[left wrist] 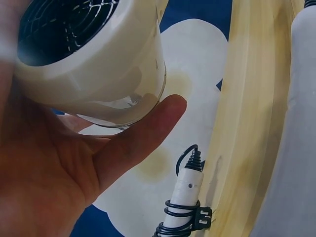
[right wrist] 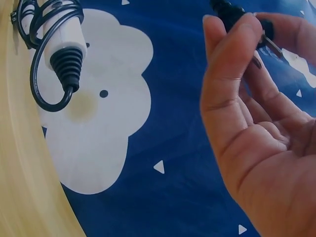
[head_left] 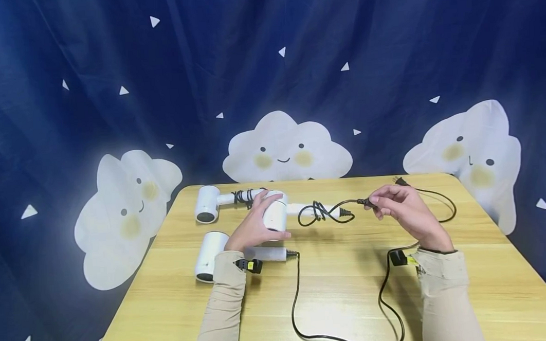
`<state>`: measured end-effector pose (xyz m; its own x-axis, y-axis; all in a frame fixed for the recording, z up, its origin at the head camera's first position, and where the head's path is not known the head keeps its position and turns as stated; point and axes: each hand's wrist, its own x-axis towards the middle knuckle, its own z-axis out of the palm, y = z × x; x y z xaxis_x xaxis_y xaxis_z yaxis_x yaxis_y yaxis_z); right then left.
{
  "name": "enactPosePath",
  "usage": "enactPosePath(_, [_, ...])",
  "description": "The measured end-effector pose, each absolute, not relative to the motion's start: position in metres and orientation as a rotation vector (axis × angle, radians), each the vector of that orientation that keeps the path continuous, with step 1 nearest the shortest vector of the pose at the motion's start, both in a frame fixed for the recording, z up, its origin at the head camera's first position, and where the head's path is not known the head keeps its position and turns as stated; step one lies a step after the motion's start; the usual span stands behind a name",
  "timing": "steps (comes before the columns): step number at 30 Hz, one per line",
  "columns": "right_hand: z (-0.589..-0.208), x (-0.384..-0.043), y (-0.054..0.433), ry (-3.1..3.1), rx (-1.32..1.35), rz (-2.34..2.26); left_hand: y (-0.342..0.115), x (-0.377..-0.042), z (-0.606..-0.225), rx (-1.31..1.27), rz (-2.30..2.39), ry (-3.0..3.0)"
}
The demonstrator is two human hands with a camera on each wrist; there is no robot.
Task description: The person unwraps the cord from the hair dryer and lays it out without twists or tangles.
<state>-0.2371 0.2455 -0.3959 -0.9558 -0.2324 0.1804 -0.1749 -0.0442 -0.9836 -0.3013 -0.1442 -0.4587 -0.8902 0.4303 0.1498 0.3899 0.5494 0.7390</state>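
In the head view my left hand (head_left: 250, 227) grips the barrel of a white hair dryer (head_left: 275, 215), thumb and fingers round its sides. The left wrist view shows the thumb along the barrel (left wrist: 118, 81), close to its dark grille. This dryer's handle points right, with a black cord (head_left: 319, 210) looped loosely about it. The cord stretches to my right hand (head_left: 407, 211), which pinches the black plug (head_left: 368, 202) between thumb and fingertips. Metal prongs of that plug (right wrist: 269, 42) stick out past the fingers in the right wrist view.
A second white hair dryer (head_left: 207, 204), cord wound on its handle, lies at the back left. A third dryer (head_left: 211, 253) lies nearer; its loose cord (head_left: 298, 293) curves across the wooden table (head_left: 334, 285) beneath the right arm to a plug (head_left: 400, 181) near the back edge.
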Motion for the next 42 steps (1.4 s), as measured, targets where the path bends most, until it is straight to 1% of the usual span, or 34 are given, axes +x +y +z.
enactPosePath(7, [-0.397, -0.237, 0.248, 2.235, -0.45, -2.035, -0.145, -0.301, -0.458, 0.716, 1.288, 2.712])
enactPosePath(18, [-0.405, -0.24, 0.255, 2.202, -0.664, -1.81, -0.146, -0.3, -0.455, 0.71, 1.291, 2.718])
enactPosePath(33, [-0.413, -0.247, 0.254, 2.164, -0.469, -1.637, -0.147, -0.301, -0.453, 0.709, 1.284, 2.72])
enactPosePath(42, [-0.423, -0.252, 0.254, 2.183, -0.431, -1.552, -0.147, -0.3, -0.454, 0.718, 1.281, 2.731])
